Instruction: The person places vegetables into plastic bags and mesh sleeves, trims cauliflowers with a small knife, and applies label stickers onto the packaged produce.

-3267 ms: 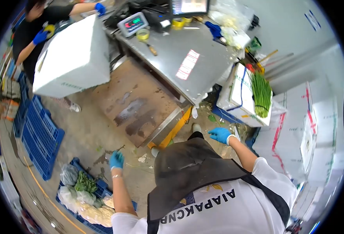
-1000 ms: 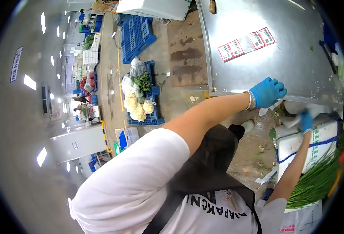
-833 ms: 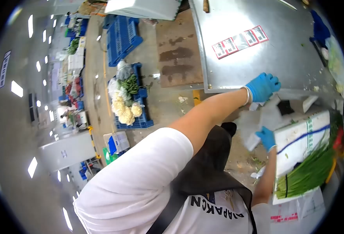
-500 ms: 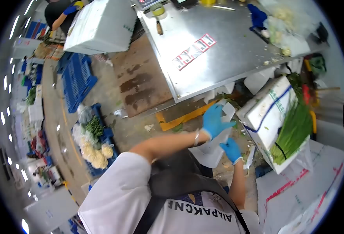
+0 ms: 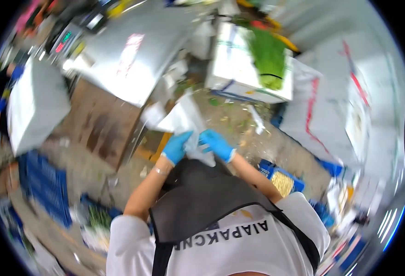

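Note:
A white, crumpled sheet [image 5: 184,116], thin like paper or plastic, hangs in front of my black apron. My left hand [image 5: 176,147], in a blue glove, is closed on its lower left part. On the opposite side my right hand [image 5: 216,144], gloved in blue too, has its fingers curled at the sheet's right edge; the fingertips are blurred. The sheet's lower end reaches down to the apron top.
A metal table [image 5: 152,27] with a label strip [image 5: 130,53] stands ahead. A white foam box [image 5: 230,60] bears green stalks [image 5: 268,55]. Wrapped white boxes [image 5: 322,96] stand right. Left, another person's gloved hands touch a large white box [image 5: 39,103] near a blue pallet [image 5: 44,186].
My view has turned right, so the table and foam box appear further left. My hands have drawn closer together, and the sheet now stands more upright and crumpled between them.

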`<state>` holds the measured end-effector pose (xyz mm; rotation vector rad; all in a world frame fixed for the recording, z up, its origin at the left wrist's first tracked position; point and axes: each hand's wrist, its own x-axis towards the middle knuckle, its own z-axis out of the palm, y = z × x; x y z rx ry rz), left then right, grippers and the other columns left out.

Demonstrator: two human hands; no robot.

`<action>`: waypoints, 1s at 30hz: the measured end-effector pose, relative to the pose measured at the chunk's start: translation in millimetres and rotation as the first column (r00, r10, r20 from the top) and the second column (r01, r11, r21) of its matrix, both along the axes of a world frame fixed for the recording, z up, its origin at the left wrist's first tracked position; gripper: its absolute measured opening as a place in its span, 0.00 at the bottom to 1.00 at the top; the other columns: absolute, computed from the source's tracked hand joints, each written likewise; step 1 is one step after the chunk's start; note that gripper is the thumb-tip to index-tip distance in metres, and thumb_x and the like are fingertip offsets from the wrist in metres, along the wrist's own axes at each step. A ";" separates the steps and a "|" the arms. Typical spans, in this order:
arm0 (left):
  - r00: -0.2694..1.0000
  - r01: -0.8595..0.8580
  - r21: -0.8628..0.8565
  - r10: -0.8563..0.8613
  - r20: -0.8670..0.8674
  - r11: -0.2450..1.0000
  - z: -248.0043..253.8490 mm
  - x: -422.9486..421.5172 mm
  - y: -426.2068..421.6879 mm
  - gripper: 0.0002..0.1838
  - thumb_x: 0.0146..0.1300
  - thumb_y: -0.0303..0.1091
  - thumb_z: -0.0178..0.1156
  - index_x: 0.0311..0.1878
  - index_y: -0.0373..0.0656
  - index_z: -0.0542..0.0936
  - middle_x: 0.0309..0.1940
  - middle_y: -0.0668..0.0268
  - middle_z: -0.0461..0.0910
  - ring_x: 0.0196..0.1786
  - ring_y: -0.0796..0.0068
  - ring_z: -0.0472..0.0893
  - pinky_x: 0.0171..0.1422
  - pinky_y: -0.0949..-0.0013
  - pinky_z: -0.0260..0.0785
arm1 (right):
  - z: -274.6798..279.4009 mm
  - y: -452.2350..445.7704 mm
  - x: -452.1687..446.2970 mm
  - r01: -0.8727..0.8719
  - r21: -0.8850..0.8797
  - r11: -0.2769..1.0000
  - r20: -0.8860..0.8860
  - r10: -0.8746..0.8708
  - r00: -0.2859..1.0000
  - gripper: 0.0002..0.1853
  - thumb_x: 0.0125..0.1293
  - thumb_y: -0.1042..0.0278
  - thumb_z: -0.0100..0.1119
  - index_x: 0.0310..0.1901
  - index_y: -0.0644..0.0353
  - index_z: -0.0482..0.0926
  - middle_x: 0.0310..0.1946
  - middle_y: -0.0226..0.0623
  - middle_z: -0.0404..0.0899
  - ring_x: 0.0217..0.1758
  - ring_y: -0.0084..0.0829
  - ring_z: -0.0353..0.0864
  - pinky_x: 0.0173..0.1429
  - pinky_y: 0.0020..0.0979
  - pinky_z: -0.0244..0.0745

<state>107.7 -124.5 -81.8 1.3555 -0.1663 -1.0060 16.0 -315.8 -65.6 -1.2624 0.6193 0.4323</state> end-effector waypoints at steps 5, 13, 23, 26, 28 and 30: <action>0.970 -0.006 0.123 -0.024 0.244 0.992 -14.6 -2.8 -18.8 0.15 0.64 0.28 0.56 0.53 0.34 0.79 0.41 0.64 0.82 0.38 0.75 0.79 0.40 0.70 0.74 | -8.5 -37.5 -33.5 0.387 0.103 0.916 0.389 -0.395 0.832 0.11 0.64 0.65 0.57 0.43 0.62 0.78 0.37 0.40 0.81 0.39 0.34 0.81 0.46 0.36 0.80; 0.851 -0.136 0.500 -0.158 0.501 0.855 -135.2 95.9 23.6 0.28 0.47 0.33 0.74 0.50 0.29 0.75 0.36 0.64 0.76 0.34 0.69 0.72 0.41 0.65 0.71 | 39.9 -107.2 -79.0 0.601 -0.493 0.629 0.261 -0.552 0.792 0.16 0.67 0.55 0.58 0.34 0.62 0.81 0.30 0.34 0.80 0.30 0.24 0.75 0.38 0.34 0.73; 0.463 0.101 0.394 -0.394 0.794 0.914 43.6 -60.2 -251.6 0.26 0.51 0.30 0.64 0.55 0.34 0.75 0.49 0.47 0.78 0.53 0.47 0.77 0.60 0.56 0.67 | 113.3 -211.3 -122.0 0.499 -0.258 0.827 0.449 -0.354 0.820 0.14 0.65 0.58 0.58 0.36 0.64 0.81 0.30 0.42 0.79 0.33 0.28 0.75 0.43 0.34 0.71; 0.300 0.289 0.494 -0.567 0.767 0.820 70.5 -84.7 -329.8 0.20 0.57 0.33 0.57 0.51 0.30 0.76 0.42 0.43 0.79 0.45 0.50 0.79 0.51 0.54 0.70 | 101.4 -335.2 -193.8 0.468 -0.354 0.810 0.468 -0.280 0.838 0.15 0.65 0.57 0.60 0.37 0.64 0.81 0.30 0.38 0.79 0.34 0.25 0.74 0.43 0.34 0.71; 0.568 0.787 0.217 -0.816 0.109 0.578 108.9 -100.7 -395.5 0.20 0.55 0.28 0.53 0.51 0.32 0.77 0.39 0.60 0.81 0.39 0.72 0.78 0.44 0.71 0.70 | 88.5 -416.2 -235.1 0.364 -0.456 0.813 0.398 -0.179 0.900 0.15 0.65 0.56 0.60 0.39 0.63 0.81 0.31 0.37 0.80 0.35 0.25 0.75 0.44 0.33 0.72; 0.662 0.745 0.061 -0.726 -0.185 0.664 129.7 -138.9 -457.2 0.21 0.54 0.28 0.54 0.53 0.33 0.77 0.40 0.67 0.79 0.39 0.80 0.76 0.44 0.77 0.68 | 99.0 -505.3 -278.5 0.272 -0.522 0.809 0.343 -0.092 0.935 0.15 0.65 0.56 0.61 0.42 0.62 0.82 0.34 0.36 0.81 0.38 0.26 0.76 0.47 0.33 0.72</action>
